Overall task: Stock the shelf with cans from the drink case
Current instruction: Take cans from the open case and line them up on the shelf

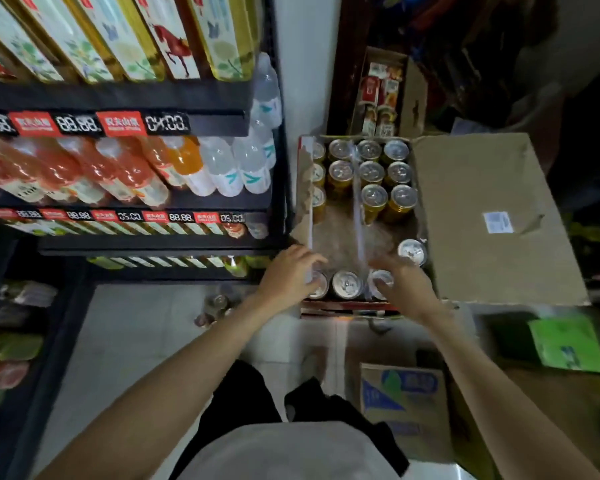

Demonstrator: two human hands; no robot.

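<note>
Head view: both hands reach into the open drink case (361, 233) at frame centre, left hand (286, 273) and right hand (404, 282) with fingers spread, gripping nothing, over the near row of cans (347, 284). Loose plastic wrap (357, 202) across the case could snag fingers and topple cans before they reach the shelf (118, 95) at upper left

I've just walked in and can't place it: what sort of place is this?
Most likely a small shop or convenience store, mid-restock. A black shelf holds rows of bottled drinks with price tags along its edges, and an opened drink case of cans sits on the floor beside it, with both hands reaching in.
</note>
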